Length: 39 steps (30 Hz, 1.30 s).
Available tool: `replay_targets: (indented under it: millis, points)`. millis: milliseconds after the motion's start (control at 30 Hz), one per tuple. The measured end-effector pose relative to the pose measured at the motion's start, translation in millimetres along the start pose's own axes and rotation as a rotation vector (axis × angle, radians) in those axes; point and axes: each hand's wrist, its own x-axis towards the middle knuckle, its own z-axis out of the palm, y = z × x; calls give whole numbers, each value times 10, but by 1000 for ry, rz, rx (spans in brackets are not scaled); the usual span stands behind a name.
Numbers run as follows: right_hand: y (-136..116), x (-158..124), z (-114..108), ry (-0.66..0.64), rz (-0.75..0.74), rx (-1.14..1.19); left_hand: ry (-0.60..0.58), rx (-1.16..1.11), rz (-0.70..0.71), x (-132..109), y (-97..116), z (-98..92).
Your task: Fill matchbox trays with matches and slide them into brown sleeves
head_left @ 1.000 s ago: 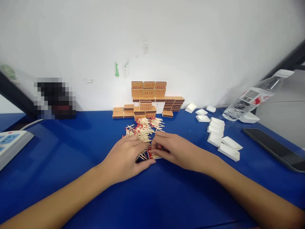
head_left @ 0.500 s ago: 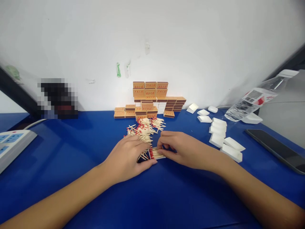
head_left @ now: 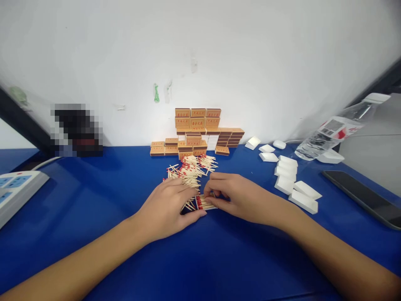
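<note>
While the blue tabletop [head_left: 250, 259] carries everything handled, its contents are grouped by reach. The stack of matchboxes [head_left: 198, 122] runs along the far edge, presumably to keep it out of the arms' way. The water bottle [head_left: 332, 131] stands toward the far right corner, probably set aside there. The left hand [head_left: 171, 205] arches with thumb and fingers spread around the left end of a filled tray [head_left: 196, 203], apparently to steady it; whether they press on it cannot be told. The right hand [head_left: 233, 193] holds thumb and forefinger in a narrow pinch over the same tray; any match between them is hidden. The phone [head_left: 360, 198] lies near the right edge, beyond the spare white trays [head_left: 303, 202], which seem placed within the right hand's reach. The filled tray lies mid-tabletop between the hands, its matches [head_left: 202, 202] with red heads leftward. The loose match pile [head_left: 190, 170] spreads between the left hand and the stack, probably for short transfers. Compared with half a second earlier, the right fingertips sit farther left over the tray; the left hand keeps its arch.
</note>
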Motion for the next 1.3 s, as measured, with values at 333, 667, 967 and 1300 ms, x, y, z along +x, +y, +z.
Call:
replay_targets:
  millis: [333, 667, 967, 1300]
  points:
    - [250, 46, -108, 280, 173, -131, 35, 29, 24, -16, 3, 22]
    - [485, 272, 117, 300, 65, -99, 17, 26, 21, -3, 15, 25]
    - [489, 179, -16, 288, 52, -107, 28, 33, 24, -4, -1, 31]
    - [508, 227, 31, 275, 27, -105, 7, 32, -3, 16, 20, 20]
